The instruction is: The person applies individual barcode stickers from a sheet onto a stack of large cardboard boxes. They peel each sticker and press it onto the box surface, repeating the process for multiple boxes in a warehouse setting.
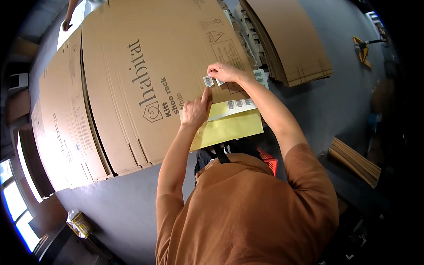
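Observation:
A large flat brown cardboard sheet [145,66] with printed markings lies on top of a stack in front of me. My left hand [195,110] points its index finger up at a small white barcode label [208,81] on the sheet. My right hand [224,71] pinches another small white label [219,82] just beside the first one, pressing it onto the cardboard. A yellow backing sheet [229,128] with a strip of barcode labels [238,104] lies on the cardboard's near edge under my forearms.
A second stack of flat cardboard [62,132] lies to the left, and another pile [287,44] at the upper right. Folded cardboard pieces [355,161] sit at the right. A yellow pallet jack [363,47] stands far right. Another person's hand [67,24] shows at top left. The floor [119,203] is grey.

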`<state>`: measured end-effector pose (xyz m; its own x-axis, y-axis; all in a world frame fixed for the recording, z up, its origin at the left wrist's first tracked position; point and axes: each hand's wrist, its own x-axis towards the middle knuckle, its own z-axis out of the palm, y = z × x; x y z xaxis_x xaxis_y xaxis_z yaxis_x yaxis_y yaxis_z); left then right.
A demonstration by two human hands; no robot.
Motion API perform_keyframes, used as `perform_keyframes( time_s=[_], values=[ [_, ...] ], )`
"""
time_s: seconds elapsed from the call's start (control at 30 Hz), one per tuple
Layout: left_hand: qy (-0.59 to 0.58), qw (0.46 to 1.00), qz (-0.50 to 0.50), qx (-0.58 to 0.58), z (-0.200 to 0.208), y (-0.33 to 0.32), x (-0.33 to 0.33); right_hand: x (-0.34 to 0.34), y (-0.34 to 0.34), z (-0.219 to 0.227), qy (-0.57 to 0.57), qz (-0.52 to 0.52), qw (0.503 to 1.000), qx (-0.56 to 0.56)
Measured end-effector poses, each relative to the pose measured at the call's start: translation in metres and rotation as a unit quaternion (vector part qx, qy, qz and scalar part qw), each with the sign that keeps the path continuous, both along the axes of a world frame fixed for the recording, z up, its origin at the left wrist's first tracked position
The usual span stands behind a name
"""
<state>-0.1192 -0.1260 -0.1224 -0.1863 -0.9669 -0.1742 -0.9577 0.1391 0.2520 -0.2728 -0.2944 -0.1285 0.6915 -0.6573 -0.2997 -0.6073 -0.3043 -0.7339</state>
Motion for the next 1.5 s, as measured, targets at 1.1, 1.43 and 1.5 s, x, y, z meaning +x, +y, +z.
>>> perform_keyframes(
  time_s=[1.1, 1.43, 1.5],
  values=[
    [0.098, 0.987, -0.004, -0.124, 0.003, 0.153, 0.052, 0.043, 0.225, 0.008, -0.222, -0.431, 0.842, 0.236],
    [0.022, 0.993, -0.014, -0.111, -0.013, 0.14, 0.048, 0.055, 0.232, -0.016, -0.109, -0.414, 0.902, 0.045],
    [0.009, 0.993, -0.012, -0.114, -0.017, 0.141, 0.049, 0.062, 0.234, 0.004, -0.065, -0.384, 0.92, -0.042]
  ],
)
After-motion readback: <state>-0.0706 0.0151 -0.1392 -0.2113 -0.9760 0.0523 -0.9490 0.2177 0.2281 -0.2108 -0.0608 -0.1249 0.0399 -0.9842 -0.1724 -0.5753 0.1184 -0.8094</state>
